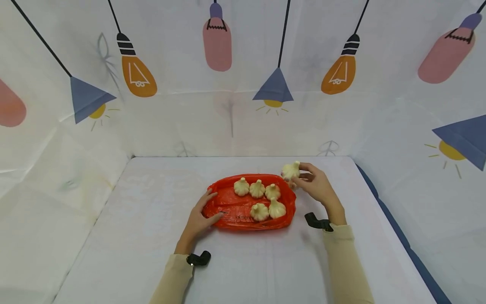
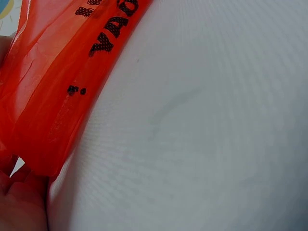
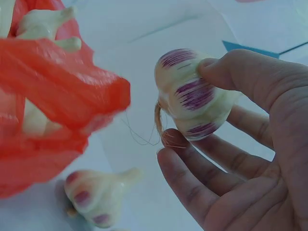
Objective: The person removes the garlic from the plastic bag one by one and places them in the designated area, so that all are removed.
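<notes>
My right hand point(image 1: 317, 185) holds a garlic bulb point(image 3: 192, 94) between thumb and fingers, just off the far right end of a red plastic bag point(image 1: 235, 207). The bulb is cream with purple streaks, and stringy roots hang from its base. Below it, a second garlic bulb point(image 3: 98, 197) lies on the white surface beside the bag; the right hand mostly hides it in the head view. Several pale garlic bulbs point(image 1: 257, 189) sit inside the bag, toward its right side. My left hand point(image 1: 199, 217) grips the bag's left end, thumb on the near side and fingers on the far side.
The bag's sides stand up around the bulbs like a shallow oval bowl, with black print on its near side point(image 2: 103, 43). A white cloth covers the table point(image 1: 152, 185). Behind and at both sides hang white sheets point(image 1: 182, 118) printed with lamps.
</notes>
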Motion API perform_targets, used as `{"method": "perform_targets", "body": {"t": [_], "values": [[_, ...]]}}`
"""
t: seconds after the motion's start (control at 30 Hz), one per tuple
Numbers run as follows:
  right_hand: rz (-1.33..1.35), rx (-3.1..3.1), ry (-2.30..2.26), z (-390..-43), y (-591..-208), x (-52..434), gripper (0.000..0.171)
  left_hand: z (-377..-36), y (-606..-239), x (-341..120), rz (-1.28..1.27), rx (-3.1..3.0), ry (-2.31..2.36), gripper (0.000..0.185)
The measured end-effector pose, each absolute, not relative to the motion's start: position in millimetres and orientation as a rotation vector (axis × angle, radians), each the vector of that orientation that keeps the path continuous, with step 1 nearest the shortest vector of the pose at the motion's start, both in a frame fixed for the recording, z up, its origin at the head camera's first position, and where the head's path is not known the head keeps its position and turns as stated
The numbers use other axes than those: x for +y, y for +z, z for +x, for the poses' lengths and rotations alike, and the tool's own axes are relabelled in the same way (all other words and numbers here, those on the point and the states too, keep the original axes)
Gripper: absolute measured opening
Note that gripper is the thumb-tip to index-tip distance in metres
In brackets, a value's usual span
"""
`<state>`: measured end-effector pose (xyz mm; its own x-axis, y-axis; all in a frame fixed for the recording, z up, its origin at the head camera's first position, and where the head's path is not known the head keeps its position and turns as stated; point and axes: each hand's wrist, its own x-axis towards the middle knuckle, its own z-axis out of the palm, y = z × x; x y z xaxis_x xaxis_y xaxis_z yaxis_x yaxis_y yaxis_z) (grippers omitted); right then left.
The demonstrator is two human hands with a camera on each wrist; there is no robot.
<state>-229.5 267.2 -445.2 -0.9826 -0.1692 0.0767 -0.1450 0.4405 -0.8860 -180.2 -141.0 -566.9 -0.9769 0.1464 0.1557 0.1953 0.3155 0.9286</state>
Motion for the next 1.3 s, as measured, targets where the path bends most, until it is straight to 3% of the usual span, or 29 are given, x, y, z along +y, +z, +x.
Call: {"method": "perform_targets", "body": {"t": [1.3], "values": [[0.105, 3.014, -1.462, -232.5, -484.5, 347.8, 0.065, -179.5, -569.9, -139.9, -0.298, -2.547, -1.759, 0.072]]}}
